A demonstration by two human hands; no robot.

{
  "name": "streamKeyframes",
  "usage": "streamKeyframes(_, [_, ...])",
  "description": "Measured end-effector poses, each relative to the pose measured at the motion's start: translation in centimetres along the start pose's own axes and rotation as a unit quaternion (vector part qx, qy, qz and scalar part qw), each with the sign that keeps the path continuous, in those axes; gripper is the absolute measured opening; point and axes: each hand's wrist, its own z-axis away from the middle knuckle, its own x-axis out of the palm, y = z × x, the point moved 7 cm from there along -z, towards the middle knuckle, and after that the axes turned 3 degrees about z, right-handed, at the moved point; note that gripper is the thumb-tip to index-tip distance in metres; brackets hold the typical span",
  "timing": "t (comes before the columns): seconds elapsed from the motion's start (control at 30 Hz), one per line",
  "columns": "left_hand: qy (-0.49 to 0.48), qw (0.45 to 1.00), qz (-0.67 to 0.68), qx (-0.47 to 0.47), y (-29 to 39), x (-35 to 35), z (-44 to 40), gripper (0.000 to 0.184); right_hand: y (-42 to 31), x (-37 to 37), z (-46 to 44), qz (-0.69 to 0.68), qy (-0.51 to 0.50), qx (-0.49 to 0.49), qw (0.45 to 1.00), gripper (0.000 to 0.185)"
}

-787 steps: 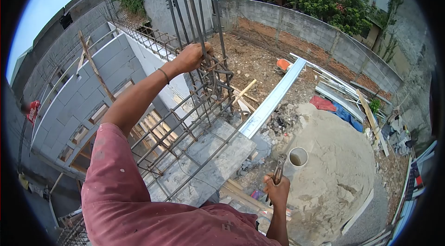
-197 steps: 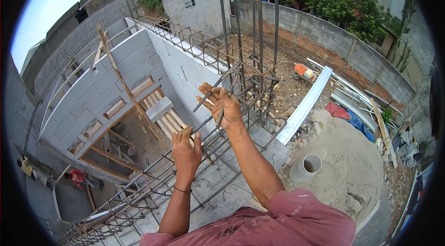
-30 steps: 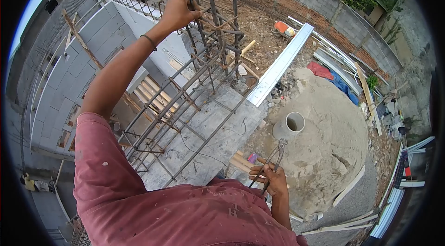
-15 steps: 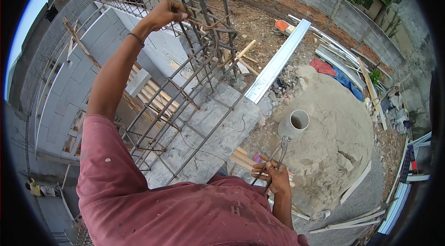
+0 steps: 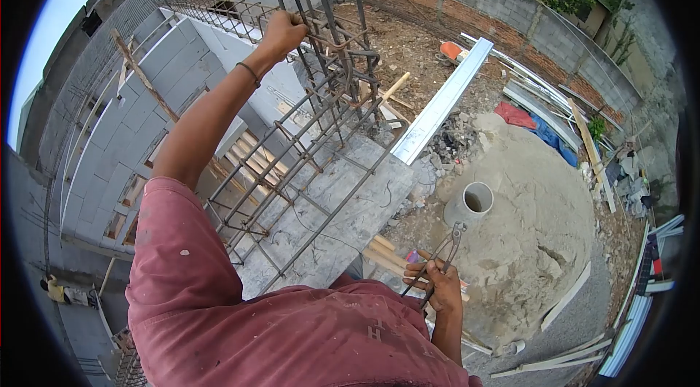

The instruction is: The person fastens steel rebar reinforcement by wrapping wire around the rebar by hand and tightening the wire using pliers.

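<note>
My left hand is closed at the upright rebar column, its fingers curled by the stirrups near the bars; what it pinches is too small to make out. Low on the right, my right hand holds metal pincers, their jaws pointing up and their handles spread between the fingers. From the column's foot a horizontal rebar cage runs down to the left, over a grey concrete surface.
A long metal channel slopes away beyond the concrete edge. Below right are a sand pile and an upright pipe. Block walls stand at left. Another person is far below at lower left.
Since the last half second, my left hand has moved right against the column and its fingers have curled tighter. Earlier, both hands were together over the cage. My right hand still holds the pincers.
</note>
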Motion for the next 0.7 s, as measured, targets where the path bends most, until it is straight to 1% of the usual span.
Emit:
streamKeyframes(0.03, [0.063,0.998,-0.006,0.024,-0.7,0.4,0.1,0.011,-0.2,0.4,-0.1,0.001,-0.005,-0.001,1.0,0.072])
streamKeyframes(0.07, [0.086,0.996,0.024,0.007,-0.5,0.5,1.4,0.012,-0.3,0.6,0.0,0.001,-0.007,-0.007,1.0,0.072])
streamKeyframes(0.13, [0.157,0.973,0.166,-0.038,-0.8,1.0,4.0,0.016,0.1,0.4,0.5,-0.002,-0.01,-0.002,1.0,0.073])
streamKeyframes(0.2, [0.157,0.941,0.293,-0.064,-3.2,2.4,4.4,0.022,0.5,-0.3,0.9,-0.007,-0.009,-0.004,1.0,0.074])
streamKeyframes(0.23, [0.156,0.924,0.343,-0.07,-3.4,2.6,4.7,0.019,0.6,-0.6,1.1,-0.011,0.004,-0.002,1.0,0.074])
streamKeyframes(0.33, [0.144,0.916,0.37,-0.064,-2.6,2.8,4.9,0.021,1.2,-1.8,0.9,-0.03,0.027,0.003,0.999,0.079])
streamKeyframes(0.37, [0.134,0.935,0.322,-0.071,-1.4,2.4,5.4,0.023,1.1,-2.0,0.7,-0.029,0.03,-0.002,0.999,0.079])
streamKeyframes(0.47, [0.131,0.944,0.291,-0.087,-2.9,2.3,4.8,0.025,0.8,-1.8,-0.2,-0.022,0.032,0.001,0.999,0.077])
streamKeyframes(0.53, [0.139,0.942,0.288,-0.105,-4.0,2.4,5.0,0.022,-0.3,-0.9,-0.8,-0.008,0.014,-0.011,1.0,0.075])
streamKeyframes(0.6, [0.166,0.905,0.352,-0.17,-5.3,4.0,5.4,0.02,-1.1,0.2,-1.2,-0.005,-0.004,-0.021,1.0,0.072])
streamKeyframes(0.63, [0.172,0.891,0.386,-0.165,-4.5,4.7,6.4,0.02,-1.2,0.6,-1.4,-0.005,-0.01,-0.023,1.0,0.071])
streamKeyframes(0.67, [0.195,0.882,0.406,-0.137,-5.2,5.6,6.4,0.015,-1.2,1.0,-1.5,-0.007,-0.016,-0.025,1.0,0.07])
streamKeyframes(0.7, [0.231,0.89,0.383,-0.091,-5.6,6.2,6.4,0.011,-1.1,1.0,-1.6,-0.001,-0.015,-0.023,1.0,0.071])
